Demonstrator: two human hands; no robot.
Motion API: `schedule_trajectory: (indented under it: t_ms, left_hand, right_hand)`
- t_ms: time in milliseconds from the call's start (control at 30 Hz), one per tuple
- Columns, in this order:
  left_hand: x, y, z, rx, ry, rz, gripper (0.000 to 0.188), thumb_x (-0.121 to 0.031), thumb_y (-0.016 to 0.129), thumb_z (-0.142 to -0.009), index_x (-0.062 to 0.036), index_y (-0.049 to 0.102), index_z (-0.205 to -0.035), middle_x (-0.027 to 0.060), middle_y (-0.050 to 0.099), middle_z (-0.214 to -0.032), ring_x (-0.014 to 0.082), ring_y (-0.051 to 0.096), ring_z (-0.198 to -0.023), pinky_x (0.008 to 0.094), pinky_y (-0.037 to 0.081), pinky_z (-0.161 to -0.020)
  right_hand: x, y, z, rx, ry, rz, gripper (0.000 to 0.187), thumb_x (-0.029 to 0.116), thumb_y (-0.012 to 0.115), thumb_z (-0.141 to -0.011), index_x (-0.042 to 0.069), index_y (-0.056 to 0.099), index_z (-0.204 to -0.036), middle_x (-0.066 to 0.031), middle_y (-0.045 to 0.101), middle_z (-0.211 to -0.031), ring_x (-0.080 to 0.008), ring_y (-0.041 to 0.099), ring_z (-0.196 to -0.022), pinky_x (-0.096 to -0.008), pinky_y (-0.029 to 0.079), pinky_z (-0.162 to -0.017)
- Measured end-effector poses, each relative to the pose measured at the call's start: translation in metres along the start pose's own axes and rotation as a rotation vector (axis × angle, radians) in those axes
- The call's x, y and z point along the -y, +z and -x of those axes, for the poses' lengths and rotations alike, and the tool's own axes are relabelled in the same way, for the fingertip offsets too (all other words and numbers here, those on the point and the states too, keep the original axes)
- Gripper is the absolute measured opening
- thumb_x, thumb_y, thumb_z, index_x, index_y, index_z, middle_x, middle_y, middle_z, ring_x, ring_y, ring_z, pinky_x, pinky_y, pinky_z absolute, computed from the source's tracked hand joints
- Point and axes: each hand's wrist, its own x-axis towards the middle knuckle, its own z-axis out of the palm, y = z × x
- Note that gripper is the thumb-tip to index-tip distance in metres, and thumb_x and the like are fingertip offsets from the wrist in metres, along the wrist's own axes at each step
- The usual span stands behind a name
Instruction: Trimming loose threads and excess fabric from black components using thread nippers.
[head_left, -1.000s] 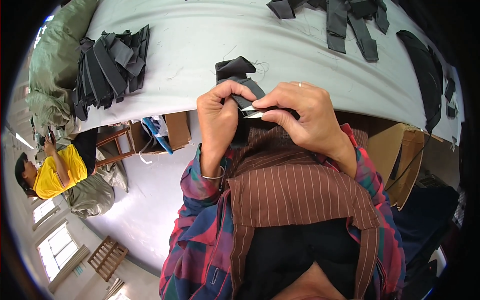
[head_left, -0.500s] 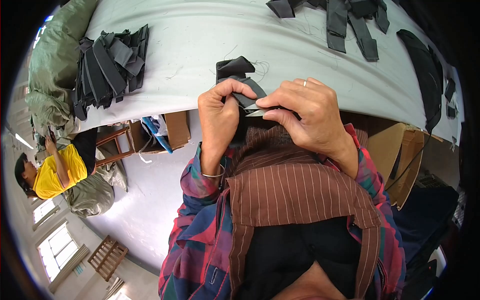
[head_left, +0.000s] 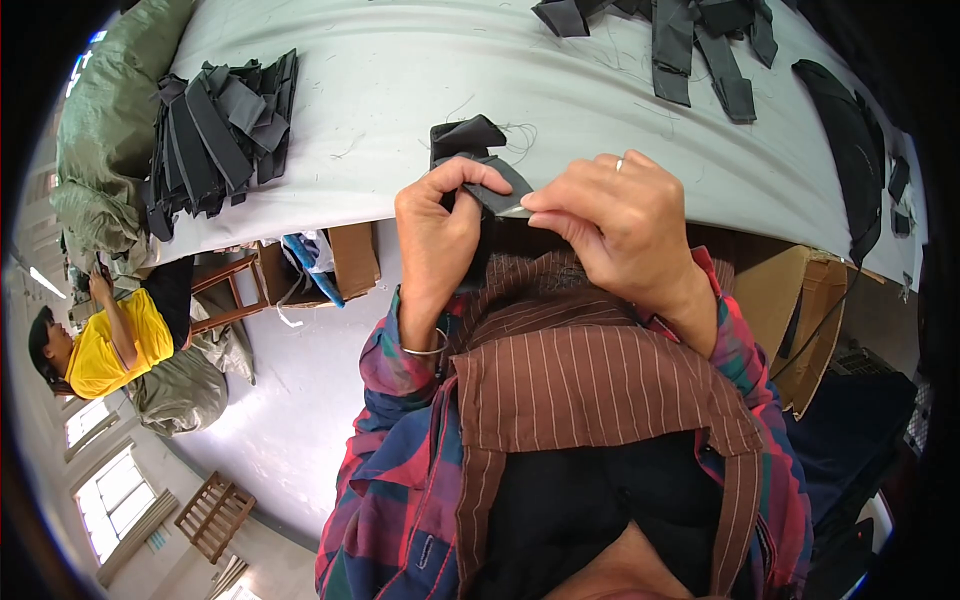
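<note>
My left hand [head_left: 438, 228] pinches a dark grey fabric strip [head_left: 514, 182] between thumb and fingers at the table's near edge. The strip's folded far part lies on the white-covered table [head_left: 380, 120], and some of it is hidden behind my fingers. My right hand [head_left: 625, 230] is closed around small metal thread snips [head_left: 514, 211], mostly covered by the fingers. Only the pale pointed blades show, against the strip's right corner. Loose dark threads lie on the cloth just beyond.
A fanned pile of dark strips [head_left: 212, 130] lies at the left, beside a green sack [head_left: 120, 110]. More strips [head_left: 672, 50] lie at the far right, near a black fabric piece [head_left: 842, 150]. Below the table stands a cardboard box [head_left: 785, 300]. A person in yellow [head_left: 125, 340] works at left.
My right hand has shifted slightly right and up. The snips' blades, spread apart before, now look closed together at the strip's corner. My left hand has barely moved.
</note>
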Motion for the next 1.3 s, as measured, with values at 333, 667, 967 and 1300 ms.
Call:
schedule_trajectory:
  t_ms: [333, 667, 967, 1300]
  left_hand:
    - [0.008, -0.015, 0.016, 0.185, -0.4, 0.716, 0.015, -0.016, 0.053, -0.094, -0.0018, 0.056, -0.092, 0.017, 0.059, -0.117, 0.0158, 0.059, -0.093, 0.0266, 0.049, -0.079]
    - [-0.008, 0.006, 0.021, 0.187, -0.151, 0.544, 0.05, 0.002, 0.055, -0.089, -0.0043, 0.035, -0.134, 0.0147, 0.053, -0.122, 0.0173, 0.055, -0.109, 0.0302, 0.046, -0.094]
    - [-0.008, 0.007, 0.022, 0.22, -0.134, 0.406, 0.052, 0.005, 0.055, -0.086, -0.005, 0.038, -0.134, 0.0078, 0.052, -0.117, 0.0124, 0.052, -0.107, 0.0263, 0.043, -0.093]
    - [-0.005, 0.007, 0.022, 0.231, -0.132, 0.327, 0.05, 0.006, 0.055, -0.083, -0.0023, 0.042, -0.13, 0.0084, 0.054, -0.116, 0.0124, 0.054, -0.105, 0.026, 0.045, -0.09]
  right_hand:
    - [-0.002, 0.001, 0.007, 0.001, 0.333, -0.492, 0.011, 0.01, 0.068, -0.08, 0.004, 0.065, -0.088, -0.007, 0.066, -0.075, -0.0195, 0.062, -0.066, -0.0284, 0.046, -0.061]
    - [0.0, 0.021, 0.016, -0.004, 0.366, -0.46, 0.01, 0.005, 0.063, -0.084, 0.001, 0.065, -0.093, -0.0122, 0.067, -0.083, -0.0222, 0.066, -0.073, -0.0296, 0.049, -0.066]
    - [0.001, 0.03, 0.014, -0.072, 0.261, -0.318, 0.006, 0.016, 0.065, -0.08, 0.01, 0.064, -0.081, -0.007, 0.063, -0.068, -0.0274, 0.059, -0.059, -0.0354, 0.044, -0.054]
    - [0.001, 0.028, 0.013, -0.058, 0.272, -0.327, 0.007, 0.016, 0.067, -0.079, 0.01, 0.064, -0.08, -0.0069, 0.062, -0.065, -0.0265, 0.059, -0.058, -0.0356, 0.044, -0.054]
